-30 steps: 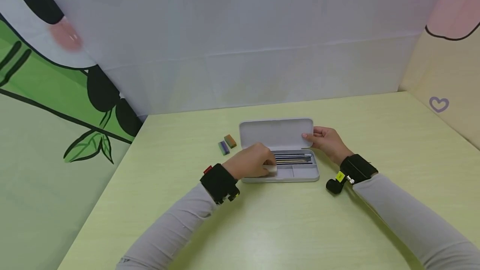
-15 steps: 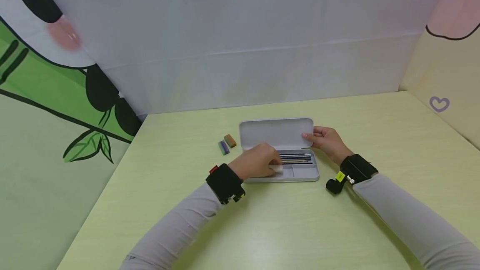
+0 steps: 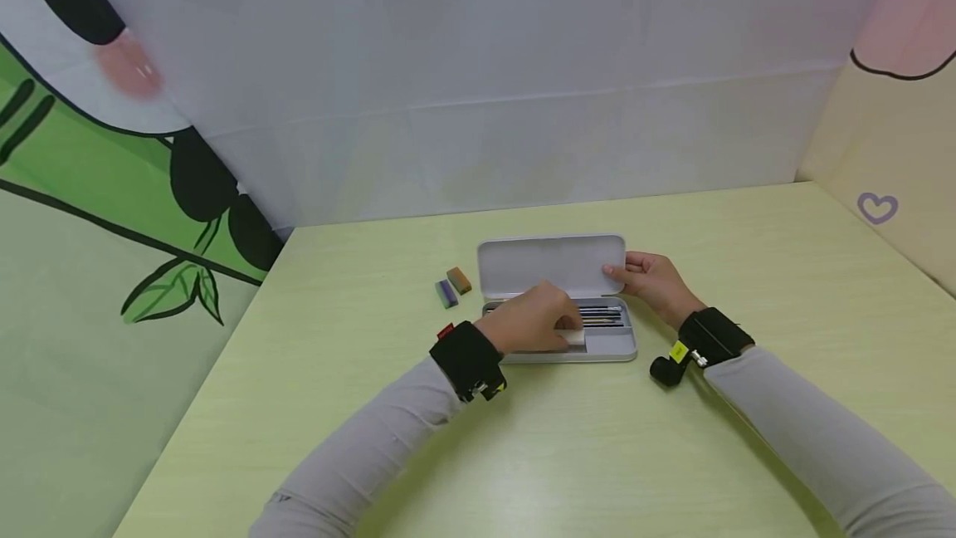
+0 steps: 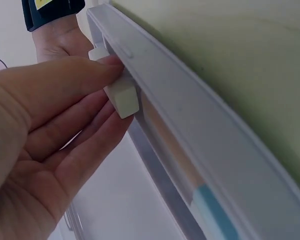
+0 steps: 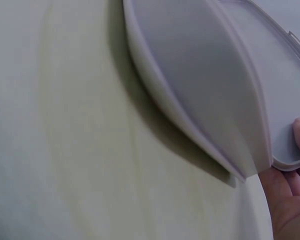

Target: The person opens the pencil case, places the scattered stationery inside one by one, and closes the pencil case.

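A light-grey pencil case [image 3: 623, 347] lies open on the table, its lid [image 3: 541, 260] raised at the back. Several dark pencils [image 3: 603, 318] lie in its rear section. My left hand [image 3: 534, 318] pinches a white block like an eraser [image 4: 124, 99] between thumb and fingers, at the front compartments just inside the front wall. Its lower end is partly hidden by the case. My right hand [image 3: 653, 282] holds the lid's right edge, thumb on the inner face and fingers behind.
Two small two-coloured blocks, one orange-brown [image 3: 459, 281] and one purple and green [image 3: 446, 295], lie on the table left of the case. Inside the case, the left wrist view shows a tan piece [image 4: 172, 145] and a white-and-blue piece [image 4: 215, 212]. A fabric backdrop [image 3: 485, 156] stands behind.
My left hand has slid to the right along the front compartments with the white block, uncovering the case's left end. The right hand and the lid have stayed put.
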{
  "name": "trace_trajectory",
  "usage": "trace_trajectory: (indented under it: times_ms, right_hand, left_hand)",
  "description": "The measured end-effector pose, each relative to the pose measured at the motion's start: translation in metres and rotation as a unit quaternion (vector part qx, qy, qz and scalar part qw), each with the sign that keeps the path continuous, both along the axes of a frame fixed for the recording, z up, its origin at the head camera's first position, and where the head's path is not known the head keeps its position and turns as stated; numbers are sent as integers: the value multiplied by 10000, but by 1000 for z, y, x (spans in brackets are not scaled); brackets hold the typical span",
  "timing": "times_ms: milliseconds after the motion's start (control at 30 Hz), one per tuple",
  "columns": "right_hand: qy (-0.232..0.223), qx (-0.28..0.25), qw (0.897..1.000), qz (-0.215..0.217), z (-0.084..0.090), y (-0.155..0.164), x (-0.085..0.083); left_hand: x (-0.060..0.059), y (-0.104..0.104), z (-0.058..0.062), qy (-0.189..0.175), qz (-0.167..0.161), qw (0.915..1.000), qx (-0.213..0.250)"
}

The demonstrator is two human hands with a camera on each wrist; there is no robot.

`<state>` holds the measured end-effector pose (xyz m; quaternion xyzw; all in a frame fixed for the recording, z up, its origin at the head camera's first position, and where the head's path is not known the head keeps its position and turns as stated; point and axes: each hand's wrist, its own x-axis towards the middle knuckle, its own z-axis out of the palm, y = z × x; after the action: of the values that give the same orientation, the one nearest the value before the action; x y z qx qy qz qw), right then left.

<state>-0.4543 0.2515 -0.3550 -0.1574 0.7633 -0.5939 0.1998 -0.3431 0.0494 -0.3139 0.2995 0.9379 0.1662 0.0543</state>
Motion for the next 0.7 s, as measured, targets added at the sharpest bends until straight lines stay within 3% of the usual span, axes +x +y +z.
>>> trace_trajectory:
  times_ms: [433,700]
  right_hand:
    - [28,-49,10000,-9,-1,0,1]
    - [47,-50,10000,18,-2,1,0]
  left_hand:
    - [3,2,-4,-104,118,9999,-51]
    - [3,-16,4,210,261,9994,86]
